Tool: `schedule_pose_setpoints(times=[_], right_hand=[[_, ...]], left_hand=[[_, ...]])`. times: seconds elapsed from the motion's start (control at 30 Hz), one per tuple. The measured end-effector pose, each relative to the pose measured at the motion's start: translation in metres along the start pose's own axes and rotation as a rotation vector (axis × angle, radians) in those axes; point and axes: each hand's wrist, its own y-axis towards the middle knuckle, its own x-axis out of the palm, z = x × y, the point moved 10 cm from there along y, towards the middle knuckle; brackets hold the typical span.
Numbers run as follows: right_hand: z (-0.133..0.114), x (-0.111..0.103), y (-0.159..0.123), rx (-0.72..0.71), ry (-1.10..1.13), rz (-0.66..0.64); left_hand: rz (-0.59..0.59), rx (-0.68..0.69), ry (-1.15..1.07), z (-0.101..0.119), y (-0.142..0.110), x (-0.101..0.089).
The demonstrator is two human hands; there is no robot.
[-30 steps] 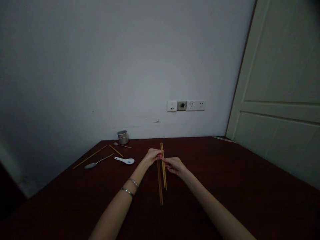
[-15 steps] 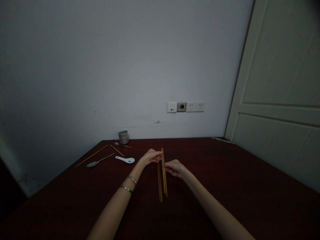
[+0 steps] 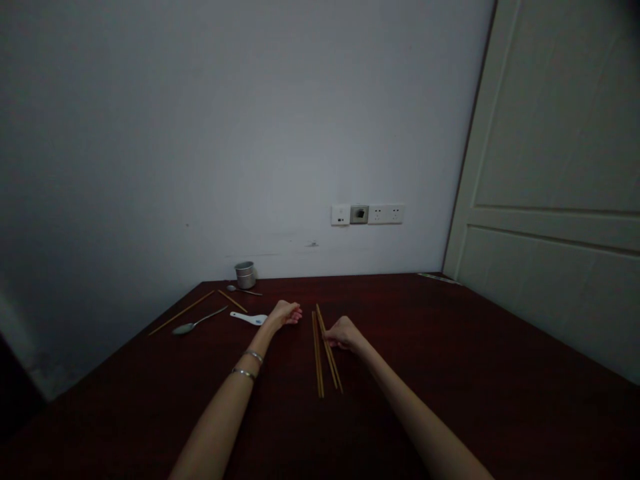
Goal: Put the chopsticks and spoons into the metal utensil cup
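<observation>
Our two bare forearms reach in from the bottom edge over a dark red table [image 3: 430, 413]; two silver bracelets [image 3: 244, 373] circle the left one. At lower centre of the frame we count four wooden chopsticks in two pairs. The left pair [image 3: 319, 363] lies side by side; the right pair [image 3: 331, 360] slants beside it, far ends close. Our right hand [image 3: 344, 335] has its thumb and fingers pinched together on the slanting pair. Our left hand [image 3: 285, 315], left of both pairs and apart from them, has its fingers loosely bent and parted.

At centre left we find three spoons: a large metal spoon [image 3: 185, 329], a white spoon [image 3: 249, 319] partly behind our left wrist, its blue mark too small to make out, and, farther back, a small metal spoon [image 3: 245, 290]. Two more chopsticks [image 3: 181, 313] lie around them. One metal cup [image 3: 245, 274] stands near the wall [image 3: 250, 147]. Right of centre, we count three socket plates [image 3: 359, 214] in a row; a pale door [image 3: 555, 287] fills the right side.
</observation>
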Motion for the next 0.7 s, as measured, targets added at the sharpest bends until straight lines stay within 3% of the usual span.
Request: schedule_pose_setpoints(times=[0.37, 0.7], right_hand=[[0.010, -0.006, 0.013, -0.020, -0.095, 0.143], [-0.002, -0.014, -0.009, -0.125, -0.234, 0.198]], left_hand=[[0.007, -0.022, -0.010, -0.011, 0.010, -0.005], [0.019, -0.023, 0.008, -0.011, 0.009, -0.004]])
